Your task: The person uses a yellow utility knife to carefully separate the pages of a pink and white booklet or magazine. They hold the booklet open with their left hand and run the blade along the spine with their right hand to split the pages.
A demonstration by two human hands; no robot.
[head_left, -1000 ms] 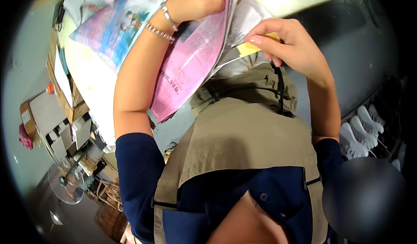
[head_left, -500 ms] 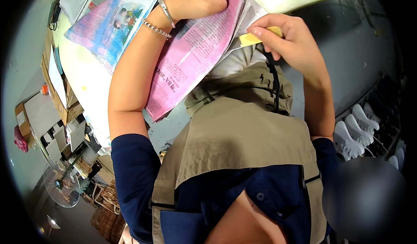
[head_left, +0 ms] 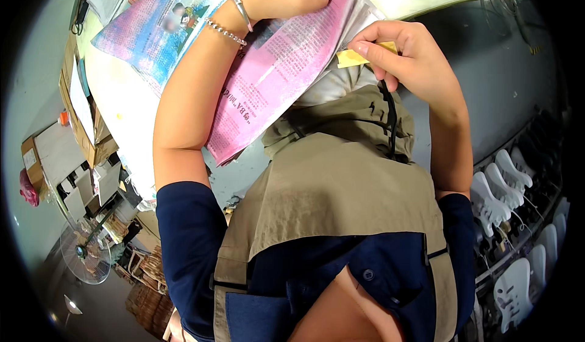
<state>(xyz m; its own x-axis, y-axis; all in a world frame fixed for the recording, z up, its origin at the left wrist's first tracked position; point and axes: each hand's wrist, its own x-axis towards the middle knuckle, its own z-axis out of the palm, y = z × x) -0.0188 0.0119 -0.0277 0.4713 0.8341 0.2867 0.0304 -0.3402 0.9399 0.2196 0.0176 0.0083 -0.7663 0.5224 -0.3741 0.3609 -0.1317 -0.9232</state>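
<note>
My left hand [head_left: 298, 0] is at the top edge with its fingers curled onto a pink newspaper [head_left: 274, 74]. Its fingertips are partly cut off by the frame. That newspaper lies slantwise over the pale table's edge, and several more sheets show beneath it along its right side. Between the thumb and fingers of my right hand [head_left: 405, 56] is a flat yellow strip [head_left: 353, 57], pinched just right of the paper edges. Whether the strip is a tool's handle I cannot tell. A blue and pink printed sheet [head_left: 152, 34] lies left of my left forearm.
The pale table [head_left: 113, 98] curves across the top and left. Cardboard boxes [head_left: 100, 147] stand beyond its left side, with a standing fan [head_left: 85, 253] lower down. White hanger-like pieces [head_left: 515, 293] line a rack at the right. My khaki apron [head_left: 347, 183] fills the middle.
The view has shifted slightly. My hands keep the same holds, the right one moving a little against the paper edges. A blurred round patch at lower right is gone, uncovering more white pieces.
</note>
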